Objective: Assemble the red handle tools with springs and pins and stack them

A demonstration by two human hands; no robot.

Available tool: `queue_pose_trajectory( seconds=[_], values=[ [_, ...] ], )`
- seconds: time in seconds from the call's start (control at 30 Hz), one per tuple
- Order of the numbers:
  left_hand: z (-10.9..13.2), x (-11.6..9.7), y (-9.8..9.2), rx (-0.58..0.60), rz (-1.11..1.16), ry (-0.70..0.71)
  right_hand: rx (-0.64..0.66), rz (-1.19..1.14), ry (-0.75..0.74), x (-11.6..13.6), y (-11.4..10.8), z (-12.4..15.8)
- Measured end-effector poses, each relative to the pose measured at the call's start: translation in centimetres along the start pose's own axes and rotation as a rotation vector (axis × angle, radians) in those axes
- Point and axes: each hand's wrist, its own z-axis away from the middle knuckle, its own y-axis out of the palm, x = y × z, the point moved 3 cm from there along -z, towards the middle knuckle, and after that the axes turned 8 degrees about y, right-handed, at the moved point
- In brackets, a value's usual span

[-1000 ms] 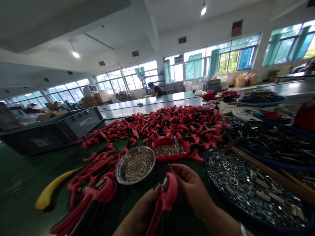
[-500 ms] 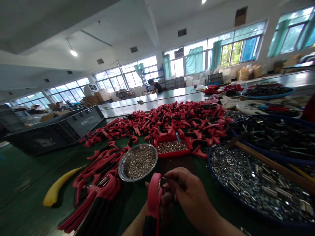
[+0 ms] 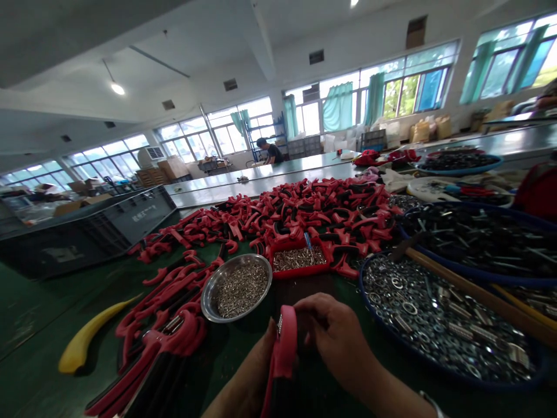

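At the bottom centre I hold a red-and-black handle part (image 3: 284, 348) upright, a small metal spring showing at its top end. My left hand (image 3: 252, 377) wraps round the part from the left. My right hand (image 3: 335, 337) is closed beside the top of the part, fingertips pinched at the spring. Just beyond stand a round steel bowl (image 3: 209, 293) of small metal pieces and a red tray (image 3: 300, 271) of small metal parts.
A large heap of red-and-black handles (image 3: 304, 212) covers the green table. Blue basins of washers (image 3: 435, 325) and dark bolts (image 3: 478, 238) sit right, a wooden handle (image 3: 470, 287) across them. A yellow piece (image 3: 87, 339) lies left, beside a grey crate (image 3: 87, 232). A person (image 3: 270, 152) works far off.
The view has shifted slightly. The handle part has turned in my hands, and my right fingers have stayed pinched at its top end.
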Motion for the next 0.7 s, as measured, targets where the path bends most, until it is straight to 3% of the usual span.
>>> queue_pose_trajectory(
  seconds=[0.07,0.17,0.37,0.57,0.7],
  values=[
    [0.4,-1.1,0.4,-0.070,-0.115,0.072,0.017,-0.164,0.147,-1.1,-0.1,-0.1],
    [0.8,-3.1,1.2,-0.155,-0.291,0.146,-0.007,-0.234,0.152,-1.8,-0.8,-0.2],
    [-0.9,-6.8,1.5,-0.124,-0.743,0.189,0.111,-0.327,0.222,-2.7,-2.8,-1.7],
    [-4.7,-7.2,1.1,-0.161,-1.203,0.178,0.030,0.013,0.216,-5.9,-3.7,-4.0],
    [-5.8,-6.7,1.7,-0.222,-1.395,0.229,-0.011,0.243,0.182,-7.2,-3.9,-4.1]
  ],
)
